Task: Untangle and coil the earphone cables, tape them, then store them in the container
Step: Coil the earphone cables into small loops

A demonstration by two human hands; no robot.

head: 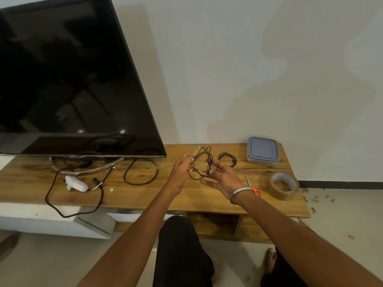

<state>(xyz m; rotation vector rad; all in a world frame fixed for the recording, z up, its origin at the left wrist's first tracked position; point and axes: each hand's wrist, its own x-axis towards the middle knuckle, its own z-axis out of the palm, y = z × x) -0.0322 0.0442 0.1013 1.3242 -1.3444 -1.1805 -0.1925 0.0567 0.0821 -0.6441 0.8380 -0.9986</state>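
1. Step in hand: untangling is judged to be under way. A tangled earphone cable (202, 162) is held up above the table (207, 195), between both hands, in front of the wall.
2. Left hand (182, 172): fingers are curled and a strand of the tangle is pinched at its upper left side.
3. Right hand (222, 177): the far side of the tangle is pinched between thumb and fingertips; the remaining fingers are spread loosely underneath.
4. Task item, appearance: thin black wire is seen in several loose, crossing loops, with pale pieces near the top and bottom that may be earbuds or tape, though the view is too small for certainty. A small yellow spot is visible near the left hand.
5. Second cable (227, 159): already wound into a neat black coil, lying flat on the table just right of the hands.
6. Container (262, 151): grey-lidded, square, closed, set at the back right of the table, well apart from the hands.
7. Tape roll (284, 185) and orange-handled scissors (253, 188): laid near the right wrist, untouched.
8. Next move, as judged: crossing loops need to be drawn apart gently and one free end found before coiling is begun; hard pulling could tighten a knot.
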